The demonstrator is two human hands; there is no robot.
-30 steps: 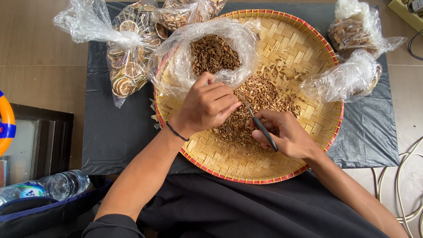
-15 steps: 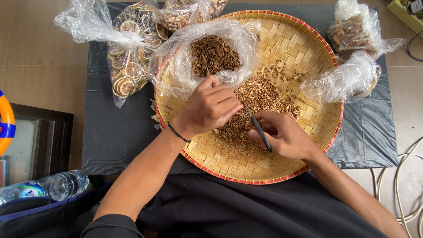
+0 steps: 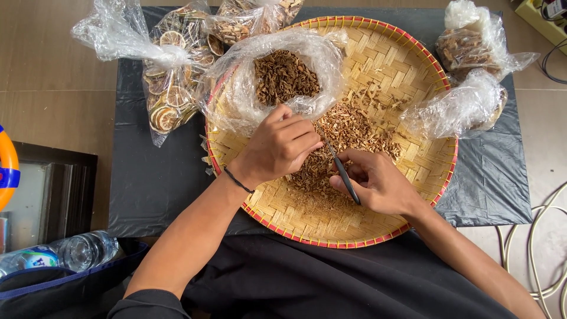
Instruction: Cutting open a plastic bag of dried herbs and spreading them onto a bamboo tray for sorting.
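since the earlier frames the right hand (image 3: 378, 186) has swung its black tweezers (image 3: 341, 171) from a slant across the fingers to a steeper line, tips now pointing up toward the left hand (image 3: 277, 147), which has barely shifted.

the right hand is curled, thumb and fingers pinching the tweezers at mid-length; whether the tips hold anything cannot be told. the left hand is bunched, its fingertips pressed together right at the tweezer tips; whether a piece sits between them is hidden. a thin black band (image 3: 238, 180) circles the left wrist.

both hands rest over a heap of pale brown dried shavings (image 3: 348, 133) spread in the middle of a round woven bamboo tray (image 3: 407, 65) with a red and yellow rim. an open clear bag of darker brown dried bits (image 3: 285, 75) lies on the tray's upper left part, just above the left hand.

the tray sits on a black plastic sheet (image 3: 496, 177). left of it lies a clear bag of dried citrus slices (image 3: 171, 94); at the upper right, two more clear bags of dried stuff (image 3: 472, 50), one overlapping the tray's edge. a water bottle (image 3: 71, 253) lies at lower left, well apart.
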